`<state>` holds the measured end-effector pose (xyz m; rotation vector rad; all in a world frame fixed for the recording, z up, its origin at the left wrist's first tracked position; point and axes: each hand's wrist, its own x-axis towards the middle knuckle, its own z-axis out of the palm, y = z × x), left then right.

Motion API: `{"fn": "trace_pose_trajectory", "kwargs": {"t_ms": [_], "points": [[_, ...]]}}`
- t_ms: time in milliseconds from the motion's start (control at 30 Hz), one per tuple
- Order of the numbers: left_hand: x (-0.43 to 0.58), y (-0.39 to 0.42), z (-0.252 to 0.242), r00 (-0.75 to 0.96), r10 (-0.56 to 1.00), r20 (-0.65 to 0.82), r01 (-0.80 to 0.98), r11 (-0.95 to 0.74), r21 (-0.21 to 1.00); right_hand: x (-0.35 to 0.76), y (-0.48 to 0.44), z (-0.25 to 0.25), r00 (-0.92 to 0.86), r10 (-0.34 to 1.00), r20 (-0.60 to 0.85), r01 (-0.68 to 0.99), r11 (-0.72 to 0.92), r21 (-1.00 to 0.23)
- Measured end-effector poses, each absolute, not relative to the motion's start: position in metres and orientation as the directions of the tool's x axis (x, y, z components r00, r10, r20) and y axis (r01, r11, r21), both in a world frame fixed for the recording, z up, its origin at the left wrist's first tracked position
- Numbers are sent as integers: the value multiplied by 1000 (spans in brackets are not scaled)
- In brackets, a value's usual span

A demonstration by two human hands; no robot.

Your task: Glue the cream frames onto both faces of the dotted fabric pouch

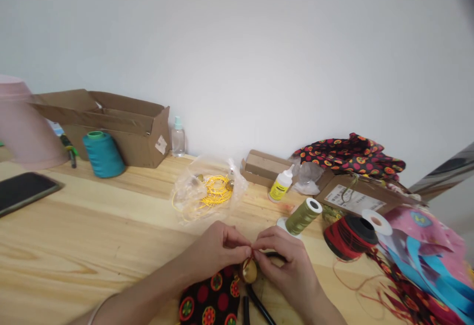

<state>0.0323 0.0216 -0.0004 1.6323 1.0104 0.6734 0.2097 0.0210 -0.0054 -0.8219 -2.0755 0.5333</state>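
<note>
Left hand [217, 250] and right hand [291, 260] nearly meet, fingertips pinching a thin red cord [249, 263], with a round gold-coloured piece [249, 272] just below them and patterned fabric [210, 299] below the left hand.

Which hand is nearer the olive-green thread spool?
Right. The right hand is just on the near side of the olive-green thread spool; the left hand is farther off, to its left.
</note>
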Motion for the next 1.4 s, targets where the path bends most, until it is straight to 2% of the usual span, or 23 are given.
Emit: {"fn": "trace_pose_trajectory", "kwargs": {"t_ms": [367,633,967,1267,1400], "points": [[33,21,-4,466,883,-57,282,-87,955,204,19,-6,-358,825,436,338,550,-764],[36,19,-2,466,885,-18,273,-124,954,199,14,-5,-297,838,457,384,544,-746],[36,17,-2,403,914,-40,273,-78,959,199,18,-14,-249,924,290,190,341,-921],[36,14,4,397,917,-28,271,-88,959,200,17,-13,-236,950,203,125,237,-963],[35,15,4,391,920,7,326,-146,934,198,16,-15,-214,971,111,77,130,-989]]}}
